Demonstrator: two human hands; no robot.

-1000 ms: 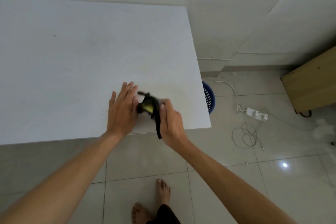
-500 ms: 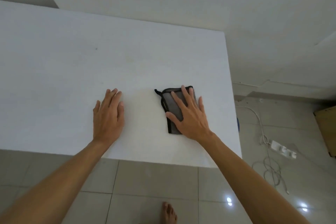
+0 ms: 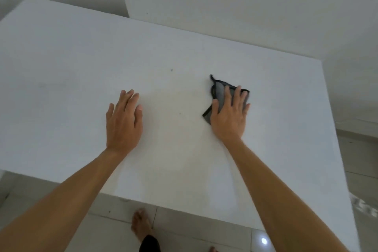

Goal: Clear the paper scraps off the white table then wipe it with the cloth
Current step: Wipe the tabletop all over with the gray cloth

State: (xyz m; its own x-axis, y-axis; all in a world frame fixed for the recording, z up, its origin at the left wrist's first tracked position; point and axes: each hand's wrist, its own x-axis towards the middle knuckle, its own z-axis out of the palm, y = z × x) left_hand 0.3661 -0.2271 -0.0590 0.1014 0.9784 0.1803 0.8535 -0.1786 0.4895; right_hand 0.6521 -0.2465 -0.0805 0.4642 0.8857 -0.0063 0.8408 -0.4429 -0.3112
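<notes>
A folded grey cloth with black edging [image 3: 218, 91] lies flat on the white table [image 3: 81, 67], right of the middle. My right hand [image 3: 230, 115] presses down on it with straight, spread fingers and covers most of it. To the left, my left hand [image 3: 123, 120] rests flat on the bare tabletop, fingers straight, holding nothing. No paper scraps show on the table; only a couple of tiny dark specks [image 3: 171, 70] lie on its surface.
White walls stand behind the table. The tiled floor [image 3: 204, 231] runs along the near edge, with my bare foot [image 3: 141, 225] on it. A white power strip [image 3: 364, 206] lies on the floor at the right.
The cloth went from being bunched in my right hand to lying flat under my palm. My right hand has pushed it farther from me across the table. The left hand stays flat on the table.
</notes>
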